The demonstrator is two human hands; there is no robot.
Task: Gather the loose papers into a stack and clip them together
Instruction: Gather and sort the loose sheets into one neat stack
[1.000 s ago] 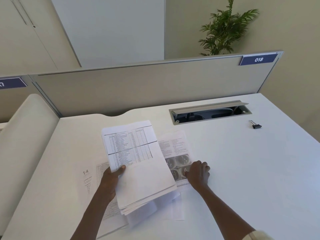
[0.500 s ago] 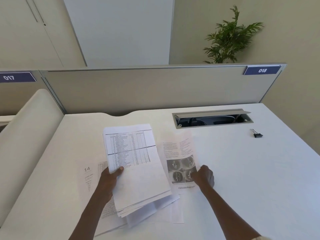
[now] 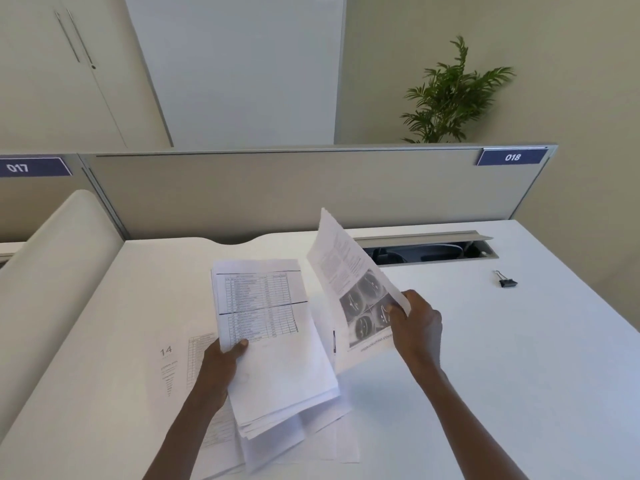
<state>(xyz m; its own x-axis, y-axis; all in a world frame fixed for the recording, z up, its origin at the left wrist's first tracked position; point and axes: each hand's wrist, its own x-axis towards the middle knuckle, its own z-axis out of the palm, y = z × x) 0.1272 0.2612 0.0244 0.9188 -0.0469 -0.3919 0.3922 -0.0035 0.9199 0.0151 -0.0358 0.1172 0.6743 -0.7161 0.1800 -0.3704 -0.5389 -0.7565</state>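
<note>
My left hand grips a thick stack of papers by its left edge, tilted above the desk; the top sheet shows a printed table. My right hand pinches a single sheet with text and round dark photos, lifted off the desk and standing nearly on edge to the right of the stack. More loose sheets lie flat on the white desk under and left of the stack, one marked "14". A black binder clip lies apart at the desk's right.
An open cable tray slot is set in the desk behind the papers. A grey partition with labels 017 and 018 bounds the far edge. A rounded white divider rises on the left. A potted plant stands behind.
My right hand has picked the photo sheet up off the desk and raised it on edge beside the stack. My left hand keeps hold of the stack.
</note>
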